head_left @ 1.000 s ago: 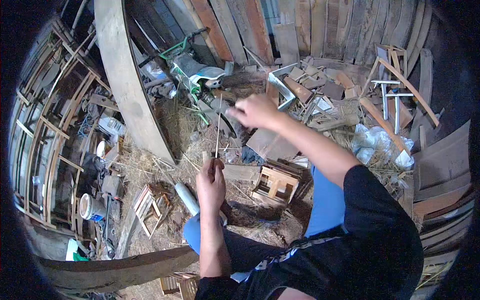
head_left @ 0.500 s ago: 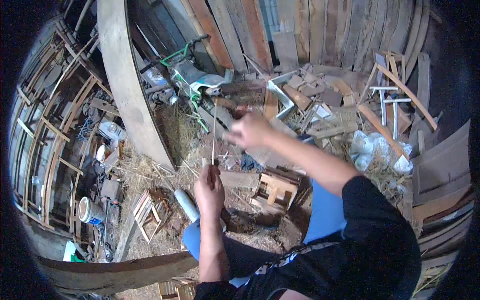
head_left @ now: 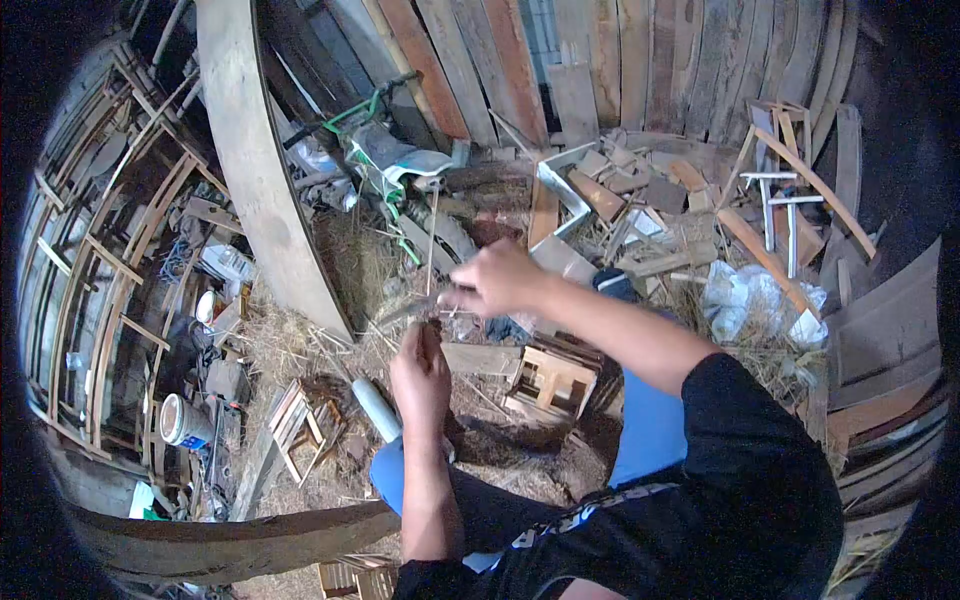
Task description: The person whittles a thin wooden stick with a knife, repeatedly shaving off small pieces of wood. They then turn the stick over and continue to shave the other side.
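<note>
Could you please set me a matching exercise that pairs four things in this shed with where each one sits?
Things:
1 stick
2 tub
3 crate
4 bags

Places:
A far left of the view
B upright in the left hand
C toward the right edge of the view
D just right of the left hand

Pairs: 1-B; 2-A; 3-D; 4-C

Small wood crate [head_left: 552,378] just R of left hand [head_left: 421,372]. White tin [head_left: 180,420] far L; plastic bags [head_left: 755,300] well R of right hand [head_left: 507,277].
</note>
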